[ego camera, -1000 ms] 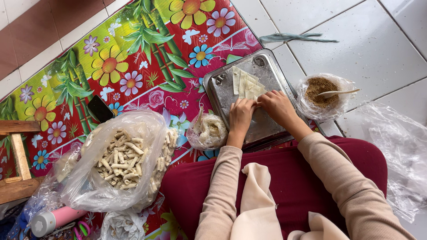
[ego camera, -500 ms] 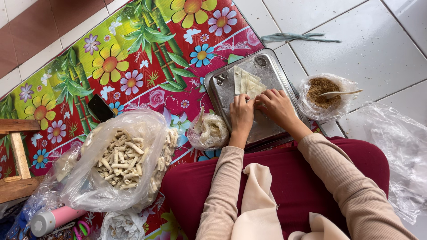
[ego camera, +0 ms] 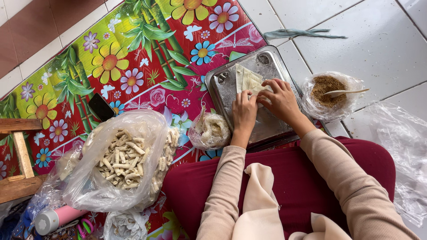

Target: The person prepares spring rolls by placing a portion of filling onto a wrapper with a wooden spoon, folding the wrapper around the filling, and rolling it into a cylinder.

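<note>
Floor setting: white tiles to the right, a bright floral plastic mat covering the left and middle.

Far left, a wooden stool frame is sitting on the mat's edge. Below it a pink-and-grey bottle is lying on its side. A black phone is lying flat on the mat. Just below it, a large clear plastic bag is holding many pale rolled pastry sticks. A smaller bag with a pale wad inside is sitting just beside the metal tray.

On the tray, a thin pale pastry wrapper is lying partly folded. The left hand is pressing down on the wrapper's near edge, fingers curled onto it. The right hand is pinching the wrapper's right side, fingertips closed on the sheet. Both are touching the wrapper; hands close together.

Right of the tray, a bag of brown filling is standing open with a pale spoon resting in it. Farther right, loose clear plastic sheeting is lying on the tiles. A grey-green strip is lying on the tiles above the tray.
</note>
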